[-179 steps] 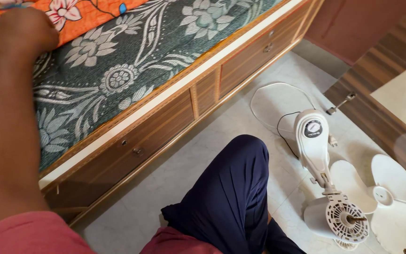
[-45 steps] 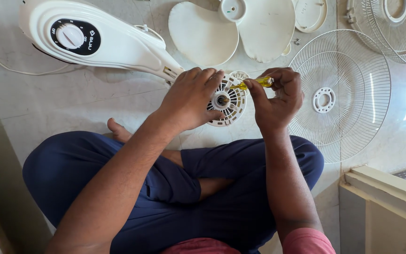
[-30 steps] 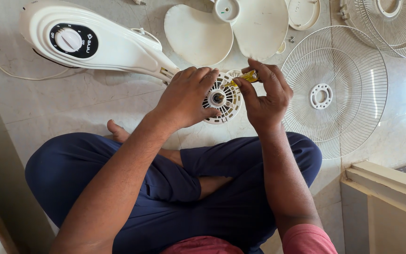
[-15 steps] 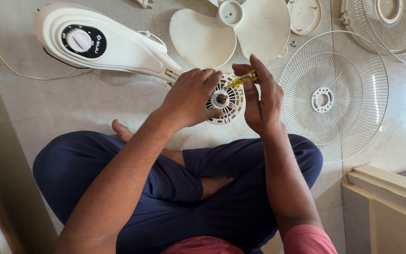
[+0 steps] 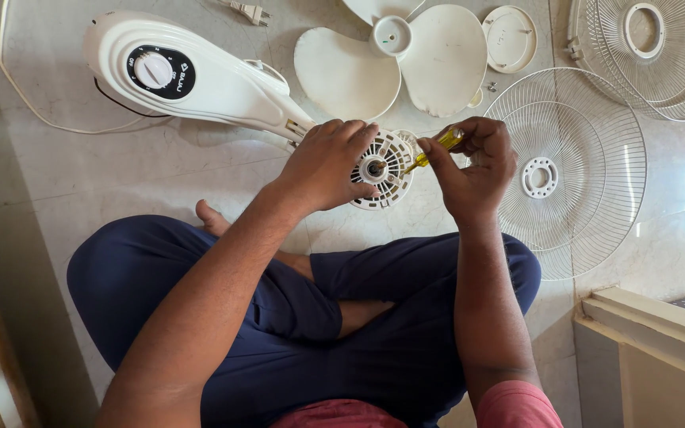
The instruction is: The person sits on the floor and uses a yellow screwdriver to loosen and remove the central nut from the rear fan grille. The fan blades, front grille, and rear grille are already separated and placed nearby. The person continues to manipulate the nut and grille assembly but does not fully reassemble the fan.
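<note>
The person sits cross-legged on the floor (image 5: 120, 182). The left hand (image 5: 328, 164) lies over the round white motor housing (image 5: 386, 166), its grip closed around the housing's left side, fingertips near the hub. The right hand (image 5: 473, 166) has its grip clamped on a yellow screwdriver (image 5: 438, 147), whose tip points at the right rim of the housing. The housing stands on the floor just beyond the knees, joined to the white fan body (image 5: 192, 75), which stretches to the far left and bears a dial. Just beyond the hands lies the blade (image 5: 390, 63), with a round cap (image 5: 510, 38) to its right. Right of the hands rests a wire guard (image 5: 588, 170); a second guard (image 5: 652, 55) lies at the far right. A plug (image 5: 251, 12) lies at the far edge.
</note>
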